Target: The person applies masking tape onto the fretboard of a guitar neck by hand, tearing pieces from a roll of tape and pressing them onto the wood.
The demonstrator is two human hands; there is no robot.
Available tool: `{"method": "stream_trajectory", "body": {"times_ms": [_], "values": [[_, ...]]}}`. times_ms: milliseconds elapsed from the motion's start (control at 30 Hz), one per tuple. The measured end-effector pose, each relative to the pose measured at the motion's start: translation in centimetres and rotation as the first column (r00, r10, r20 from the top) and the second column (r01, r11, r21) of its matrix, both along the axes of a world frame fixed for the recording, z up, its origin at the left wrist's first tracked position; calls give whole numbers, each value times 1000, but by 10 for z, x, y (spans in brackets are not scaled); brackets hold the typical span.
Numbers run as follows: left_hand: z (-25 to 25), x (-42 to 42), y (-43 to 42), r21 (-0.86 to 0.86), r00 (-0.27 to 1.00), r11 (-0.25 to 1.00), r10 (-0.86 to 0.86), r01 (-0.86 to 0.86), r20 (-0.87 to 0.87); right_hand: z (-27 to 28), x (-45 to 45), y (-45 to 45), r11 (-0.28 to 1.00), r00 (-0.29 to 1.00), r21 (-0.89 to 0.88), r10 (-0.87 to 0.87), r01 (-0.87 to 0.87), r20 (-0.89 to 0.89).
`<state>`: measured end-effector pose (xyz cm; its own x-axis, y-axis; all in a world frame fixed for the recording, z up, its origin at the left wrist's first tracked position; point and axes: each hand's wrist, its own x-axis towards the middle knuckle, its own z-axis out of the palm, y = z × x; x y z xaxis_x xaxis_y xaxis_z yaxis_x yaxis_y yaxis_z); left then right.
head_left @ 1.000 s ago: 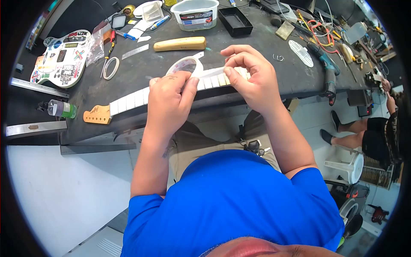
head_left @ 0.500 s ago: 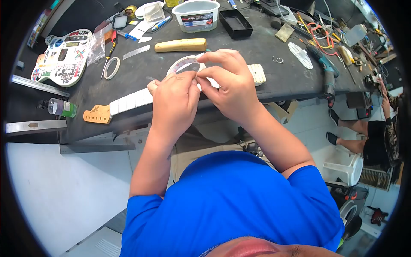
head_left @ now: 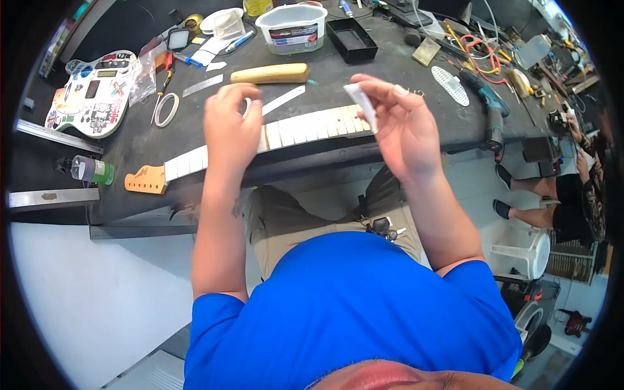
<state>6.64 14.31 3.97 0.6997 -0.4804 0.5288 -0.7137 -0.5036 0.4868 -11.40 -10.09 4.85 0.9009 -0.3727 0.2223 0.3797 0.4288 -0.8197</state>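
A guitar neck [head_left: 299, 128] lies along the bench's front edge, its fretboard largely covered in white strips and its wooden headstock [head_left: 145, 179] at the left. Above the neck, my left hand [head_left: 232, 127] is closed around a tape roll [head_left: 246, 105], mostly hidden behind the fingers. My right hand [head_left: 406, 127] pinches a short whitish strip of tape [head_left: 364, 107] over the neck's right end. Beyond the neck are a metal ruler [head_left: 284, 100] and a yellow wooden block [head_left: 269, 73].
A stickered guitar body [head_left: 93, 93], a second tape roll [head_left: 167, 110] and a spray bottle [head_left: 92, 169] are at the left. A plastic tub [head_left: 292, 30] and black tray [head_left: 351, 40] stand behind. At the right are a drill [head_left: 489, 107] and another person [head_left: 575, 195].
My hands have come apart, the left moving leftward with the roll and the right moving rightward with a strip of tape. More of the fretboard and the ruler now shows.
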Motion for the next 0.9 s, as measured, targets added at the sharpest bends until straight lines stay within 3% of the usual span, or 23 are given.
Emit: {"method": "stream_trajectory", "body": {"times_ms": [67,133,300,400,433,467,500,567,600,633,733,900], "values": [[3,-12,-22,-385,853,877,-417,287,-314,-5,-1,11,992,997,106,72,-69,-18],[13,-31,-43,-479,753,811,-537,337,-379,-4,0,17,991,997,118,74,-69,-33],[21,-38,-62,-557,568,760,-635,335,-524,-2,-1,21,988,994,107,110,-108,-7],[17,-28,-63,-509,550,778,-623,368,-555,-9,-5,16,987,991,99,130,-127,-32],[16,-24,-64,-445,592,790,-612,421,-524,-10,-6,15,985,995,-175,-24,6,-102],[13,-17,-64,-424,562,800,-599,423,-570,-9,-8,14,889,974,-443,-188,115,-125],[6,-7,-66,-405,532,809,-586,426,-611,-8,-8,13,710,933,-678,-346,191,-99],[3,9,-67,-307,514,825,-543,475,-664,0,-10,11,268,880,-931,-465,247,99],[5,12,-68,-268,491,829,-517,491,-701,4,-10,10,11,849,-967,-482,254,218],[10,14,-69,-230,468,830,-490,508,-736,-3,-6,8,98,909,-970,-379,222,170],[3,20,-74,-187,457,834,-456,519,-763,-17,1,10,-9,949,-977,-237,211,207],[-4,21,-73,-165,498,855,-432,492,-752,-30,5,12,51,942,-961,-218,273,256]]}}
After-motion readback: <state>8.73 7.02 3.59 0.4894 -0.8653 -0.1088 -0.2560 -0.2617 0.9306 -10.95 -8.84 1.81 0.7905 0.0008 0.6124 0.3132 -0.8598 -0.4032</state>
